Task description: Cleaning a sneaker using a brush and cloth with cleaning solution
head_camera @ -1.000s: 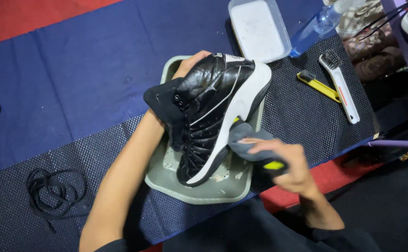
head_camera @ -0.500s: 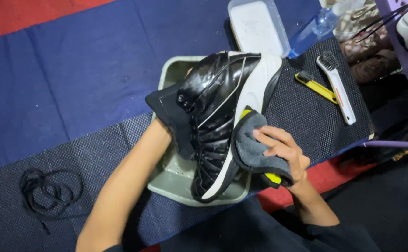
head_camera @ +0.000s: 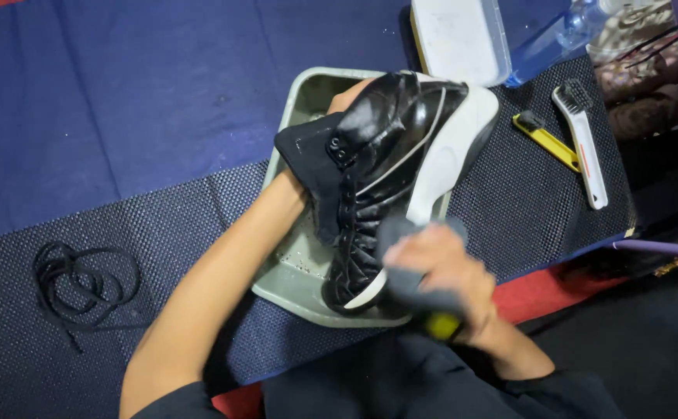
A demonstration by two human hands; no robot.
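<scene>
Grey cloth [head_camera: 424, 291] gripped in right hand [head_camera: 440, 271] wipes the black shoe's [head_camera: 385, 178] sole edge; left hand [head_camera: 339, 101] clamps the shoe over the tray [head_camera: 292, 271]; wiping step, next needs rotation.

The floor [head_camera: 122, 93] is covered by a blue mat, and a black bumpy mat [head_camera: 160, 248] is laid across it, with a strip of red seen at the near edge. On the black mat a grey tray [head_camera: 292, 283] is set in the middle, a loose black shoelace [head_camera: 83, 283] is curled up well to the left of it, and a yellow tool [head_camera: 547, 141] and a white brush [head_camera: 587, 147] are laid side by side to the right. A white box with a lid [head_camera: 457, 39] is placed just behind the tray, with a clear bottle [head_camera: 556, 39] lying beside it.
</scene>
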